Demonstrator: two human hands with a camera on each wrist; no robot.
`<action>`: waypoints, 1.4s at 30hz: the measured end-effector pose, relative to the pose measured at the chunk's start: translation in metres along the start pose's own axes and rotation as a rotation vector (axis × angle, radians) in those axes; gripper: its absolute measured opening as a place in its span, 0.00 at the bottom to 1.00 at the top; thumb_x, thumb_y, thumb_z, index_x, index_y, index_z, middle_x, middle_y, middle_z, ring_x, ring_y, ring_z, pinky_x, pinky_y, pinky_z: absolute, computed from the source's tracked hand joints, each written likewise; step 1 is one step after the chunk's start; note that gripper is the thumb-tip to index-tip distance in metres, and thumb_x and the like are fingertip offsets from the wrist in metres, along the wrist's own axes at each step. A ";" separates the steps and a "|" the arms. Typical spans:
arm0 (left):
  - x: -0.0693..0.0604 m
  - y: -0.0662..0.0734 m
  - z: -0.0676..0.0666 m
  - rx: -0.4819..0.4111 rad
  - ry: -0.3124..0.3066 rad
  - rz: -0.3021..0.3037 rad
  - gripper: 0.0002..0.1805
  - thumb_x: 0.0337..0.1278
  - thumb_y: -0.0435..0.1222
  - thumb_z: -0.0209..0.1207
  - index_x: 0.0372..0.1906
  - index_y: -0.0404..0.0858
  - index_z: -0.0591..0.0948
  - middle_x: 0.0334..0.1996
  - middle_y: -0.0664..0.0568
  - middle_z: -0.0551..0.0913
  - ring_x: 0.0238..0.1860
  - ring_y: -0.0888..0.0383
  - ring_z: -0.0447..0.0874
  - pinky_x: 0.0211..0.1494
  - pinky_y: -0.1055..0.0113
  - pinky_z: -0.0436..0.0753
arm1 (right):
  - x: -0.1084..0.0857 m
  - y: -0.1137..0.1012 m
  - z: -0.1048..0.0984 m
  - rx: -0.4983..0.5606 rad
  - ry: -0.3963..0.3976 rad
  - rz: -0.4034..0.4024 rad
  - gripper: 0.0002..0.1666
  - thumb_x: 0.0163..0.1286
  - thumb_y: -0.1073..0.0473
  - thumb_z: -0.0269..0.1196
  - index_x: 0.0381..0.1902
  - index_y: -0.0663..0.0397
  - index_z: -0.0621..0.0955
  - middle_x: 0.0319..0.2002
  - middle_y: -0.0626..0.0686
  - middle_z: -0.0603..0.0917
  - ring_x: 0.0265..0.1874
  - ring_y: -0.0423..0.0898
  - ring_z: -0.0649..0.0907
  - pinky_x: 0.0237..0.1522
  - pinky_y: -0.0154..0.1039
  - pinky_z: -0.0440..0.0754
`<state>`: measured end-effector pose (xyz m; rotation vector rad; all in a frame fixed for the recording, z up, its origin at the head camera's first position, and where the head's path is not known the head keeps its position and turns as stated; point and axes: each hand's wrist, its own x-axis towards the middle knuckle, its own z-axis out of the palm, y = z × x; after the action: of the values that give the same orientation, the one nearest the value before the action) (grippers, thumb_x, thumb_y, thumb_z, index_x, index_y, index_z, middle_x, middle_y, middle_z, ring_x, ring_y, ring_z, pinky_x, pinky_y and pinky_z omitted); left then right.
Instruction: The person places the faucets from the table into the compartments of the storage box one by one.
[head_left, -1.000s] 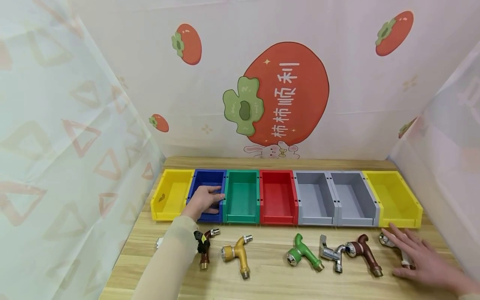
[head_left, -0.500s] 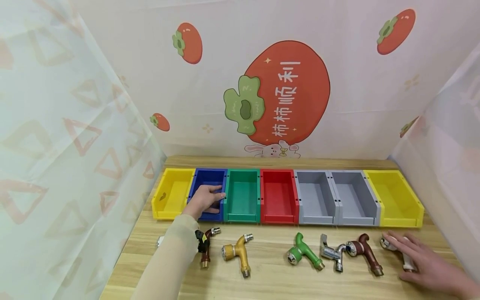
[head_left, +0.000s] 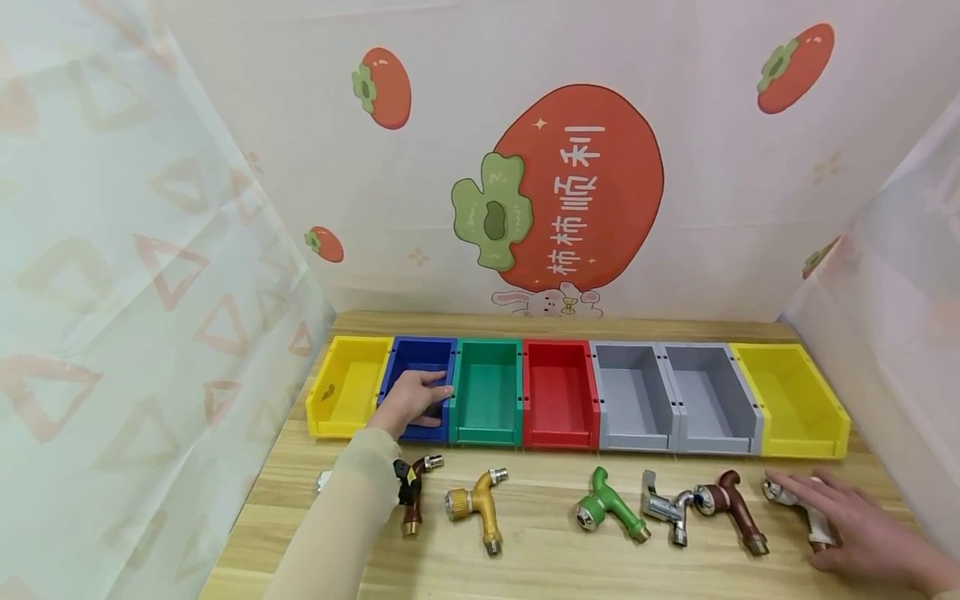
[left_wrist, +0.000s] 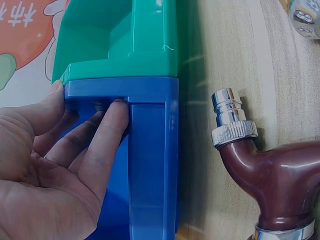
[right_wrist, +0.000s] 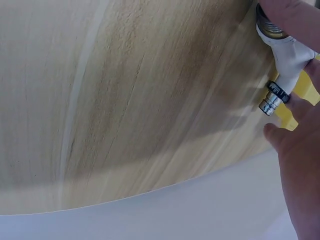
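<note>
Gripping a tap on one side, dipping into a bin on the other

So the person's right hand (head_left: 866, 533) has its fingers curved round a white tap with a chrome knob (right_wrist: 289, 56), lying by the right edge of the wood-grain counter (head_left: 551, 550). Thumb's at the threaded end; can't tell how firm that hold is. The left hand (head_left: 408, 400) is loose and fairly wide, fingertips inside a blue plastic bin (left_wrist: 147, 170), touching the wall next to a green plastic bin (head_left: 486, 437).

Those two belong to a row of seven along the counter's back edge. A yellow plastic bin (head_left: 337, 429) takes the left end, then blue, green, a red plastic bin (head_left: 561, 440), two grey plastic bins (head_left: 637, 442) and a wider yellow bin (head_left: 804, 448) by the right edge.

More taps lie out front: a dark red one with a black handle (head_left: 411, 500) beside the cream sleeve (head_left: 337, 508), a gold one (head_left: 483, 508), then a green one (head_left: 611, 504), a slim chrome one (head_left: 663, 507) and a plain dark red one (head_left: 738, 512) towards the right. Something whitish near the left edge is mostly hidden behind the sleeve.
</note>
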<state>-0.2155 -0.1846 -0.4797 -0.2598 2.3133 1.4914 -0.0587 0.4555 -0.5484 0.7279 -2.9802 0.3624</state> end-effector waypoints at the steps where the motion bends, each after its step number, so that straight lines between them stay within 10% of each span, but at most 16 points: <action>1: 0.000 0.000 0.000 0.000 0.000 -0.002 0.30 0.72 0.39 0.61 0.76 0.43 0.70 0.68 0.40 0.77 0.60 0.43 0.83 0.41 0.58 0.90 | 0.002 -0.001 -0.002 -0.026 0.004 -0.007 0.74 0.26 0.57 0.85 0.77 0.40 0.67 0.64 0.53 0.77 0.67 0.61 0.66 0.79 0.45 0.34; 6: -0.002 0.002 0.001 0.001 -0.006 -0.007 0.30 0.73 0.39 0.61 0.76 0.43 0.70 0.68 0.41 0.77 0.60 0.43 0.83 0.42 0.57 0.90 | 0.005 -0.005 -0.008 -0.086 -0.049 0.013 0.72 0.26 0.56 0.85 0.76 0.36 0.69 0.61 0.62 0.80 0.59 0.64 0.72 0.47 0.68 0.80; 8: -0.002 0.002 0.001 0.004 -0.007 -0.009 0.30 0.73 0.39 0.61 0.76 0.43 0.70 0.67 0.41 0.77 0.60 0.43 0.83 0.42 0.57 0.90 | 0.004 -0.005 -0.010 -0.079 -0.050 0.003 0.72 0.29 0.59 0.85 0.77 0.36 0.67 0.64 0.65 0.78 0.68 0.70 0.64 0.62 0.76 0.68; 10: -0.001 0.002 0.000 0.007 -0.007 -0.010 0.30 0.73 0.39 0.61 0.76 0.43 0.70 0.67 0.41 0.78 0.59 0.43 0.84 0.42 0.58 0.90 | 0.006 -0.003 -0.012 -0.111 -0.008 -0.055 0.73 0.27 0.57 0.85 0.77 0.37 0.67 0.71 0.61 0.73 0.79 0.64 0.51 0.77 0.60 0.51; 13: -0.001 0.003 0.000 0.004 -0.006 -0.010 0.30 0.73 0.39 0.61 0.76 0.43 0.70 0.67 0.41 0.78 0.59 0.43 0.84 0.42 0.58 0.90 | 0.014 0.003 -0.020 -0.163 0.092 -0.202 0.71 0.28 0.45 0.85 0.76 0.41 0.69 0.77 0.46 0.63 0.80 0.42 0.39 0.73 0.30 0.31; 19: -0.001 0.003 0.000 -0.003 -0.011 -0.018 0.30 0.72 0.39 0.61 0.76 0.43 0.70 0.68 0.41 0.76 0.60 0.42 0.83 0.42 0.58 0.90 | 0.036 0.011 -0.038 -0.186 0.198 -0.373 0.57 0.56 0.17 0.55 0.73 0.47 0.74 0.76 0.39 0.60 0.80 0.38 0.41 0.77 0.32 0.34; 26: -0.004 0.006 0.000 0.008 -0.003 -0.019 0.30 0.73 0.39 0.61 0.76 0.43 0.70 0.68 0.41 0.76 0.59 0.43 0.84 0.42 0.58 0.90 | 0.057 0.010 -0.053 -0.218 0.198 -0.383 0.54 0.67 0.23 0.27 0.74 0.48 0.73 0.72 0.52 0.74 0.81 0.46 0.44 0.77 0.32 0.34; 42: -0.004 0.004 -0.001 0.015 -0.001 -0.019 0.29 0.73 0.40 0.60 0.76 0.43 0.71 0.69 0.42 0.76 0.58 0.44 0.84 0.42 0.58 0.90 | 0.088 0.019 -0.064 -0.233 0.238 -0.386 0.55 0.67 0.22 0.27 0.73 0.48 0.74 0.57 0.61 0.81 0.78 0.58 0.57 0.73 0.23 0.36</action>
<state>-0.2136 -0.1841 -0.4747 -0.2763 2.3137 1.4635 -0.1461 0.4476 -0.4806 1.1124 -2.5280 0.0709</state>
